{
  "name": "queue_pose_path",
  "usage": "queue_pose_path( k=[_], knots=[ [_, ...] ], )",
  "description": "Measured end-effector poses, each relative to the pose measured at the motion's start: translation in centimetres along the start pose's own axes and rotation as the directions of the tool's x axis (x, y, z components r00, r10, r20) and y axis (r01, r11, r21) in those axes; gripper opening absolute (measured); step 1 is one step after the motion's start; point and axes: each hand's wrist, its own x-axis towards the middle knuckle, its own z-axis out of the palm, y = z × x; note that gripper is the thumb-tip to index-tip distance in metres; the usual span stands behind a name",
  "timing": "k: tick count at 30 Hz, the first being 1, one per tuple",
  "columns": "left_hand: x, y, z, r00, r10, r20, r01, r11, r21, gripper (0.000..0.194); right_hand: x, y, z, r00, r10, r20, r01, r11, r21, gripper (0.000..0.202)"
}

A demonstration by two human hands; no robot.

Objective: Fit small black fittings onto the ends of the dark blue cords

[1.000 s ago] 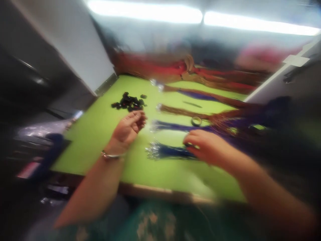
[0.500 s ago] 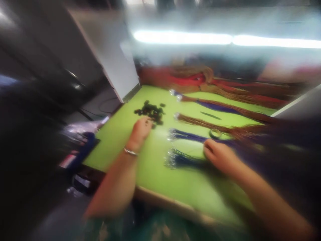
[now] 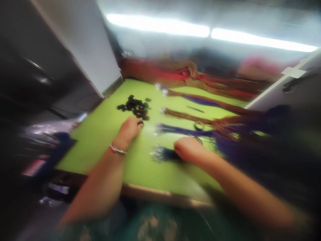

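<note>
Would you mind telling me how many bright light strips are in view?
2: the left strip at top centre, the right strip at top right; none seems hidden.

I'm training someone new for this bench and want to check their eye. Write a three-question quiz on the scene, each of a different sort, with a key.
1. Which wrist wears the bracelet?
2. True or false: the small black parts are packed in a box.
3. Fill the gap: the right hand is at the dark ____ wires.

Key: 1. The left. 2. False; they lie loose on the green table. 3. Blue.
</note>
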Motion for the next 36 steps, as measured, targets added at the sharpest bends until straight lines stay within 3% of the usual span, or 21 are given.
queue_pose_path(
  k=[3,5,9,11,14,16,17,20,22,24,26,28,30,32,36],
  knots=[
    [-0.1,1.0,-0.6,0.997,-0.054,-0.046,0.048,0.992,-0.114,0.011,-0.5,0.7,-0.7,0.997,0.015,-0.071,-0.014,1.000,0.009,0.020],
    [-0.4,2.2,-1.2,0.994,-0.100,-0.045,0.081,0.948,-0.306,0.014,-1.1,1.6,-1.2,0.988,0.008,-0.155,0.010,0.993,0.114,0.020],
    [-1.5,4.8,-1.6,0.980,-0.034,0.196,0.171,0.641,-0.748,0.023,-1.9,2.6,-1.1,0.974,0.064,-0.219,-0.005,0.965,0.261,0.017],
    [-2.1,6.0,-1.2,0.954,0.005,0.299,0.257,0.502,-0.826,0.026,-1.9,2.7,-0.9,0.968,0.101,-0.231,-0.033,0.959,0.280,0.017],
    [-2.9,7.1,0.3,0.898,-0.006,0.440,0.398,0.435,-0.808,0.034,-2.1,3.1,-1.3,0.910,0.209,-0.357,-0.055,0.917,0.396,0.016],
    [-3.2,7.6,1.2,0.875,0.000,0.484,0.423,0.485,-0.766,0.040,-2.4,3.3,-1.4,0.857,0.288,-0.428,-0.087,0.899,0.430,0.016],
    [-3.4,7.8,1.6,0.870,0.015,0.494,0.404,0.552,-0.729,0.039,-2.5,3.3,-1.3,0.857,0.295,-0.422,-0.107,0.904,0.414,0.016],
    [-3.5,7.9,1.6,0.841,0.087,0.534,0.253,0.810,-0.529,0.027,-2.7,2.9,-0.1,0.948,0.187,-0.258,-0.101,0.945,0.311,0.017],
    [-3.4,7.6,0.7,0.806,0.131,0.577,0.153,0.896,-0.417,0.022,-2.8,2.8,0.6,0.974,0.124,-0.189,-0.060,0.948,0.313,0.018],
    [-3.2,7.2,-0.7,0.771,0.158,0.616,0.116,0.918,-0.380,0.023,-2.9,3.0,0.6,0.947,0.170,-0.273,-0.050,0.916,0.398,0.017],
    [-3.0,6.8,-2.1,0.756,0.154,0.637,0.118,0.924,-0.363,0.023,-3.0,3.5,0.0,0.876,0.281,-0.393,-0.049,0.861,0.507,0.015],
    [-2.8,6.6,-3.0,0.798,0.090,0.596,0.171,0.915,-0.367,0.025,-3.0,3.9,-0.7,0.829,0.348,-0.438,-0.028,0.807,0.589,0.014],
    [-2.6,6.6,-3.3,0.857,0.004,0.516,0.262,0.858,-0.442,0.029,-2.7,3.7,-1.1,0.848,0.341,-0.406,0.004,0.762,0.648,0.015],
    [-2.6,6.7,-2.9,0.885,-0.046,0.463,0.345,0.733,-0.586,0.033,-2.0,3.0,-1.2,0.888,0.288,-0.358,0.043,0.725,0.687,0.014],
    [-2.7,7.3,-1.7,0.856,-0.011,0.517,0.477,0.402,-0.781,0.033,0.4,0.7,-1.3,0.932,0.175,-0.317,0.107,0.703,0.703,0.014]
  ],
)
